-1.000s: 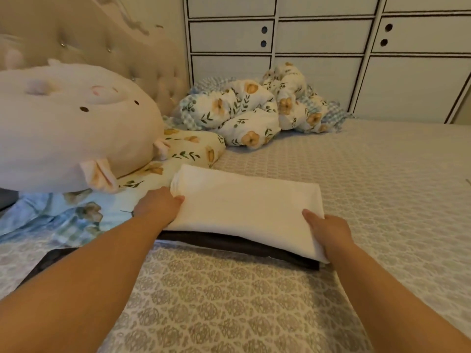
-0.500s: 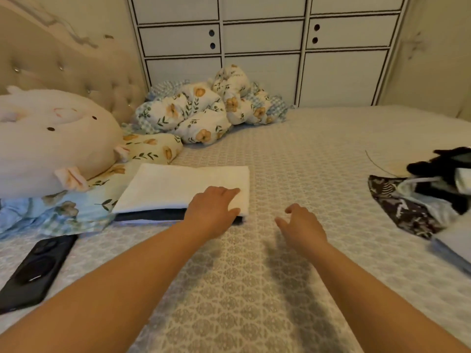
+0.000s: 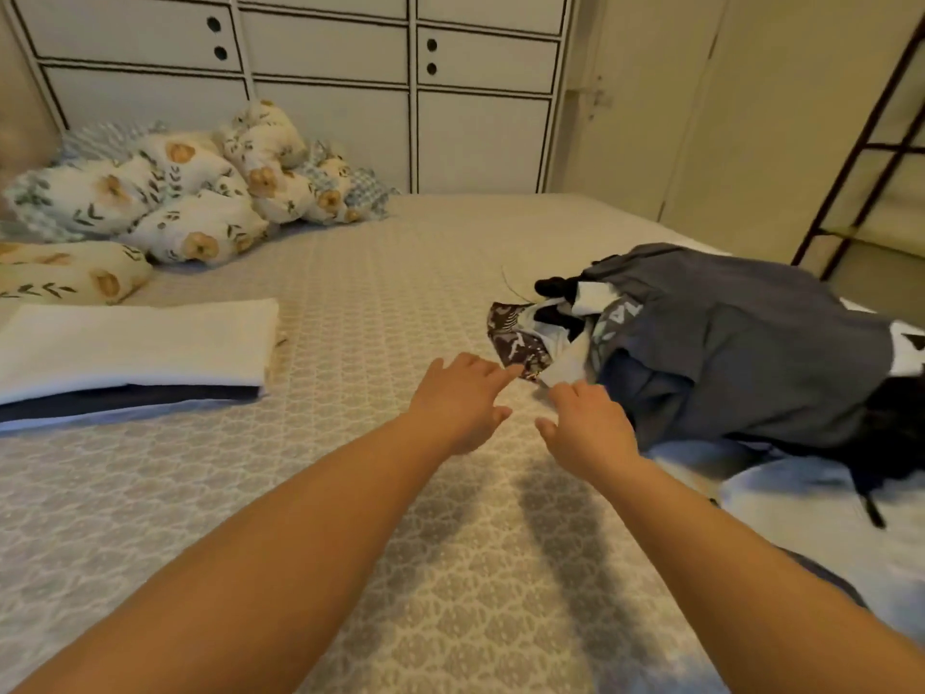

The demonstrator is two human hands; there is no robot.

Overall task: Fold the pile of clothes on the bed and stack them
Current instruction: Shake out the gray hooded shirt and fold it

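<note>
while hands point(image 3: 520, 408) open, fingertips point(image 3: 513, 372) reach clothes pile point(image 3: 726, 353)

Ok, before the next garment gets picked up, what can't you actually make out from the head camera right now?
Head view only:
- Unfolded pile: the grey garment on top covers what lies beneath; the right edge cuts it off.
- Folded stack: cut off at the left edge; layer count unclear.
- Right hand: seen from behind, so whether its fingertips touch the white fabric is unclear.
- Left hand: contact with the patterned cloth uncertain.

A home bedroom: a bed point(image 3: 350, 303), floral bedding point(image 3: 165, 192), and white cabinets point(image 3: 350, 92).
</note>
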